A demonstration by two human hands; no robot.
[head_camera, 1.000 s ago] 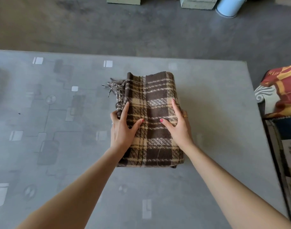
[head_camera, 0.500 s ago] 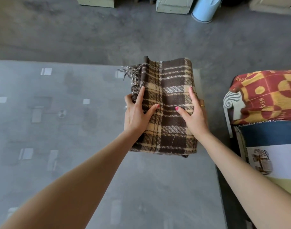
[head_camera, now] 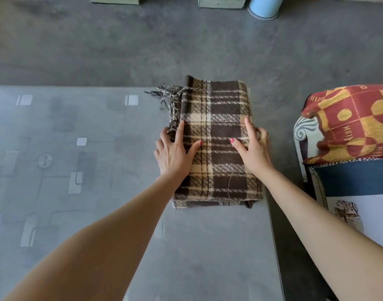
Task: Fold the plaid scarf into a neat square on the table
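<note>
Two hands lay flat, fingers spread, on the folded plaid scarf (head_camera: 219, 142): my left hand (head_camera: 175, 153) near its fringed edge, my right hand (head_camera: 254, 148) opposite. It sat at the counter's (head_camera: 77, 213) far right corner.

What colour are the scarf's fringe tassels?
Fringe tassels: mixed brown and cream, in the head view.

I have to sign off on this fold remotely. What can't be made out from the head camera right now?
- Plaid scarf, head view: the lower layers are covered by the top fold, so their alignment is hidden.
- Left hand and right hand: they cover the scarf's side edges at mid-length.
- Fringe: only the far-left tassels show.
- Table: cut off left and bottom.
</note>
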